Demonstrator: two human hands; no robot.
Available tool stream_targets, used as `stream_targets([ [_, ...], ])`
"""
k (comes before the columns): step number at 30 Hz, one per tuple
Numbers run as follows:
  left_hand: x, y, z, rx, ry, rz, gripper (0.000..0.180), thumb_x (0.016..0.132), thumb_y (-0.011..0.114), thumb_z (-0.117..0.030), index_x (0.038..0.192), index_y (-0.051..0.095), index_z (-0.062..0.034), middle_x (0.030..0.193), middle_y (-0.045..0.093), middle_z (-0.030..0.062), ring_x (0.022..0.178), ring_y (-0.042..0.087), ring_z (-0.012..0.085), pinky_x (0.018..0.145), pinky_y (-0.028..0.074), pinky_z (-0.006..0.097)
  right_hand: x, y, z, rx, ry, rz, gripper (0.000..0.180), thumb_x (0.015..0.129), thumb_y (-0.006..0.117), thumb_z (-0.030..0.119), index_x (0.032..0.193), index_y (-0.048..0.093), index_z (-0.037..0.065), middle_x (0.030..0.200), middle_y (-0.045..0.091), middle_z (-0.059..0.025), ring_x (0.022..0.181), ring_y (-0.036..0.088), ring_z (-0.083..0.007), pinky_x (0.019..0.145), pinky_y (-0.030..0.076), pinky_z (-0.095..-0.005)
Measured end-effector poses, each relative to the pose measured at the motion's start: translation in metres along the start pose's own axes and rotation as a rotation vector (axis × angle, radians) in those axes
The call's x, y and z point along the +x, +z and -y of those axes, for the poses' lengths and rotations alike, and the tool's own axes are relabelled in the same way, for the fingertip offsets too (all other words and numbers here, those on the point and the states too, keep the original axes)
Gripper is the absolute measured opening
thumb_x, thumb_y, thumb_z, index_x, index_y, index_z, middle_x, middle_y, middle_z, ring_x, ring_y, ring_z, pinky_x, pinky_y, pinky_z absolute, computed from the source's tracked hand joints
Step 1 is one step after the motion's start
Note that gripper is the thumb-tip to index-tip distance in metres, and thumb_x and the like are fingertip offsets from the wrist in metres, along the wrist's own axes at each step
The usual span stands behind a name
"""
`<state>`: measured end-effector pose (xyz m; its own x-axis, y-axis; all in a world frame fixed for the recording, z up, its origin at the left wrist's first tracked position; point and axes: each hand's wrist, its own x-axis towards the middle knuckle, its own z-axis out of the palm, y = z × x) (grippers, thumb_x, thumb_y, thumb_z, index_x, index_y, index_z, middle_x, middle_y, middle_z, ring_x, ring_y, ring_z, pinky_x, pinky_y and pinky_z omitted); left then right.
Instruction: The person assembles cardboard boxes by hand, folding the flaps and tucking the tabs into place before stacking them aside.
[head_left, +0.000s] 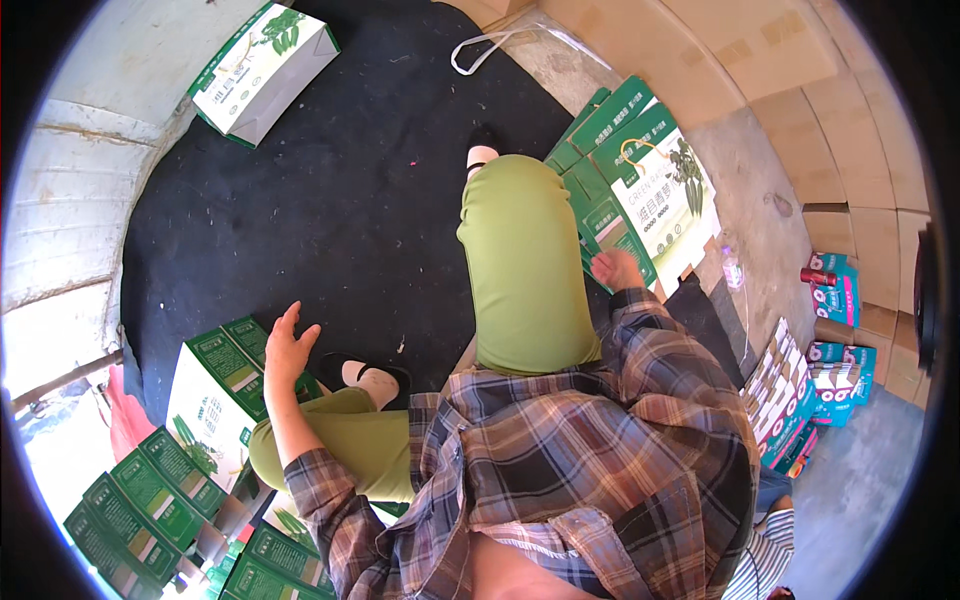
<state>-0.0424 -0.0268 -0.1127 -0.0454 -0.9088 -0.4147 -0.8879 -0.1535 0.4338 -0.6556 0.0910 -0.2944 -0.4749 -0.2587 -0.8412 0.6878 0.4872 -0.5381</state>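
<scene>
My left hand [288, 350] is held out on the left with its fingers apart and nothing in it. Under and beside it stand green-and-white paper bags [225, 375], their green side panels facing up. On the right, my right hand [616, 270] has its fingers curled in at the lower edge of a stack of green-and-white paper bags [672, 200]. The top bag has a plant picture and a yellowish cord handle. Whether the curled fingers grip a bag's edge I cannot make out.
A single green-and-white bag [265, 75] lies on the black mat [300, 210] at the far left. More green bags [150, 500] stand at lower left. A white strap [500, 40], brown cartons [770, 60], a small bottle [733, 270] and teal packages [835, 295] are around the right side.
</scene>
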Motion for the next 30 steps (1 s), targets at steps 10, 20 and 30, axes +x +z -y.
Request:
stream_targets([
  [10, 0.011, 0.01, -0.009, -0.014, -0.011, 0.047, 0.059, 0.08, 0.07, -0.021, 0.134, 0.049, -0.0102, 0.122, 0.057, 0.0203, 0.113, 0.056, 0.0334, 0.092, 0.047, 0.041, 0.058, -0.005, -0.039, 0.554, -0.163, 0.12, 0.033, 0.096, 0.046, 0.025, 0.123, 0.046, 0.006, 0.122, 0.046, -0.0149, 0.106, 0.05, -0.0325, 0.084, 0.049, -0.0438],
  [20, 0.002, 0.001, -0.012, -0.005, -0.014, 0.053, 0.059, 0.079, 0.07, -0.019, 0.133, 0.049, -0.0086, 0.121, 0.057, 0.0212, 0.11, 0.058, 0.0334, 0.089, 0.049, 0.042, 0.02, 0.02, -0.035, 0.68, -0.194, 0.003, 0.04, 0.094, 0.049, 0.04, 0.113, 0.051, 0.005, 0.107, 0.053, -0.0091, 0.09, 0.051, -0.0226, 0.073, 0.048, -0.0365],
  [30, 0.008, 0.002, -0.02, -0.006, 0.065, 0.01, 0.059, 0.078, 0.071, -0.019, 0.132, 0.05, -0.007, 0.118, 0.057, 0.0212, 0.108, 0.057, 0.035, 0.091, 0.047, 0.042, -0.018, 0.0, 0.056, 1.098, -0.287, 0.025, 0.035, 0.09, 0.056, 0.041, 0.077, 0.047, 0.01, 0.061, 0.044, -0.0008, 0.054, 0.05, -0.018, 0.061, 0.048, -0.0358],
])
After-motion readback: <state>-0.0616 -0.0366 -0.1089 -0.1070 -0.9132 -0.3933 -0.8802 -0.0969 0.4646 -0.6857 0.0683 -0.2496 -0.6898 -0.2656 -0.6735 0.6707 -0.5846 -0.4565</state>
